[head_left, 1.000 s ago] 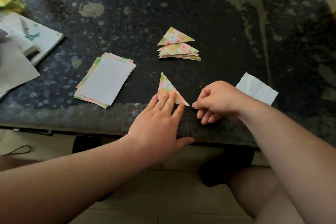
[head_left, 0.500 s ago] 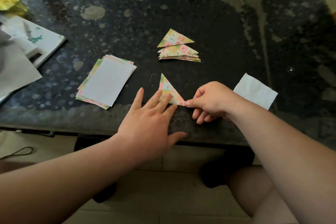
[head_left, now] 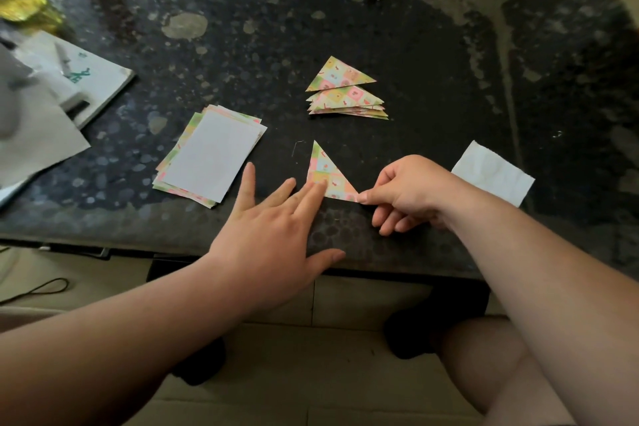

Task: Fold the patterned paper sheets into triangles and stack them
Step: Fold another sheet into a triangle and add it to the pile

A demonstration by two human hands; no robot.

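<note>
Two hands share one triangle (head_left: 330, 175). The right hand (head_left: 408, 190) pinches its near right corner between thumb and forefinger, the other fingers loosely curled beneath. Just left of that pinch the left hand (head_left: 276, 228) lies flat, straight fingertips (head_left: 320, 185) pressing the paper to the table (head_left: 432, 79), likely pinning it so the corner can be lifted cleanly. Beyond the pinch, well apart, sits the stack (head_left: 345, 97) of finished triangles, probably this one's destination. Further left, past the flat hand, unfolded sheets (head_left: 211, 156) wait white side up, within easy reach.
</note>
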